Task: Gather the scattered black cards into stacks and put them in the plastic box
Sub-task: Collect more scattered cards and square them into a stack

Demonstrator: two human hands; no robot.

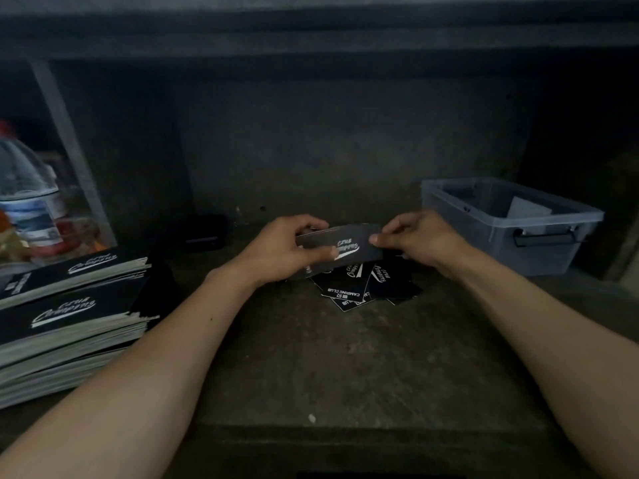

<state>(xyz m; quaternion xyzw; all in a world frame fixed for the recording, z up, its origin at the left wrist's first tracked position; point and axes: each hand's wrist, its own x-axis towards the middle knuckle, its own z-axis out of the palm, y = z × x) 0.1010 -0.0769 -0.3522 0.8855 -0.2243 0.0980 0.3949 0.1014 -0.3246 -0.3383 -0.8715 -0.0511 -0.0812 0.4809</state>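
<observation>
Both hands hold one small stack of black cards (pixel 337 245): left hand (pixel 283 252) curled round its end, right hand (pixel 416 238) pinching the other. Loose cards (pixel 363 286) lie just below; the plastic box (pixel 511 226), dim, maybe with one card inside, stands right of the right hand.

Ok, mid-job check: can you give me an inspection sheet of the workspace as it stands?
Surface: dark, worn bench top, one pale speck near its front.
Job's things: held stack of black cards above loose cards overlapping on the bench; plastic box at right, open, pale sheet inside; card piles at left.
Clutter: water bottle far left; small black object at the back, unclear what.
Grippers: left hand grips the stack's left end; right hand pinches its right end.
Cables: nothing seen.
Surroundings: dark back wall; dim light.
</observation>
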